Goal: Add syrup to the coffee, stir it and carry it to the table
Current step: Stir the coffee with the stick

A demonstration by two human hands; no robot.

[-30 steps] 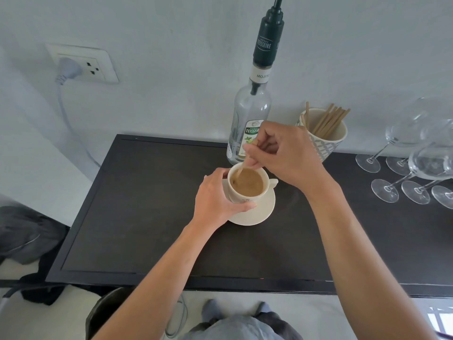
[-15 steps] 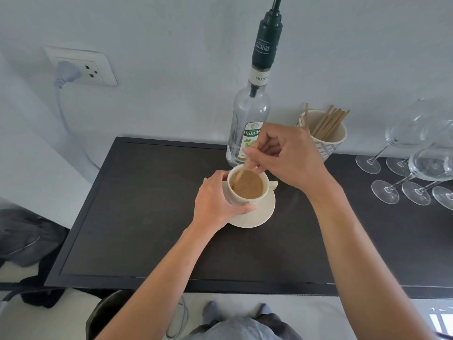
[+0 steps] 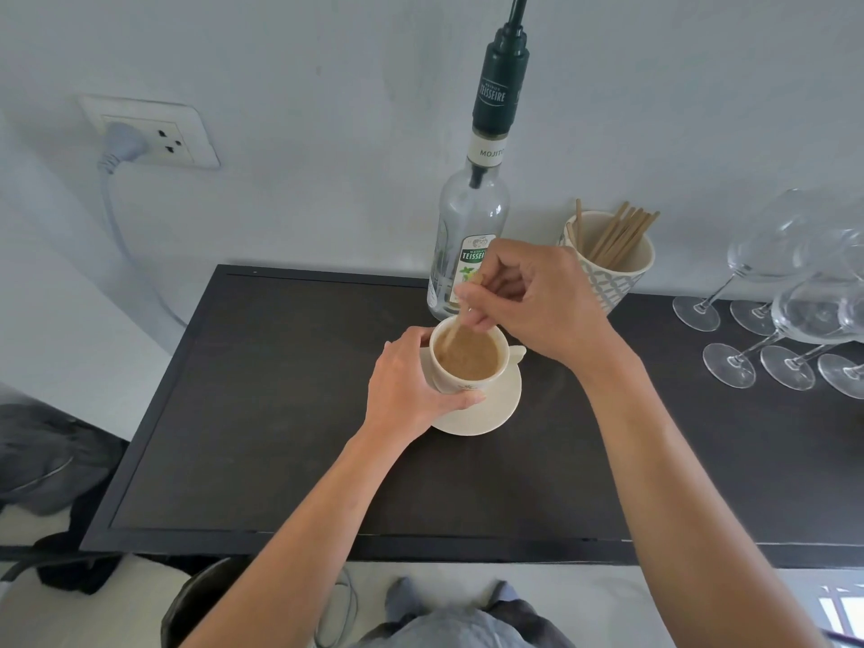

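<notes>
A cream cup (image 3: 467, 362) of light brown coffee stands on a cream saucer (image 3: 495, 409) in the middle of the dark countertop (image 3: 262, 413). My left hand (image 3: 406, 390) wraps the cup's left side. My right hand (image 3: 537, 301) hovers just above and behind the cup, pinching a thin wooden stir stick (image 3: 456, 327) whose lower end dips into the coffee at its left rim. The clear syrup bottle (image 3: 470, 240) with a dark green pump top stands upright against the wall, right behind the cup.
A patterned cup (image 3: 612, 268) holding several wooden stir sticks sits right of the bottle. Several wine glasses (image 3: 795, 320) crowd the counter's right end. A wall socket (image 3: 154, 138) with a grey plug is at upper left. The counter's front edge runs near my body.
The stick's tip has shifted within the coffee toward the cup's left rim as my right hand circles slightly. My left hand stays on the cup.
</notes>
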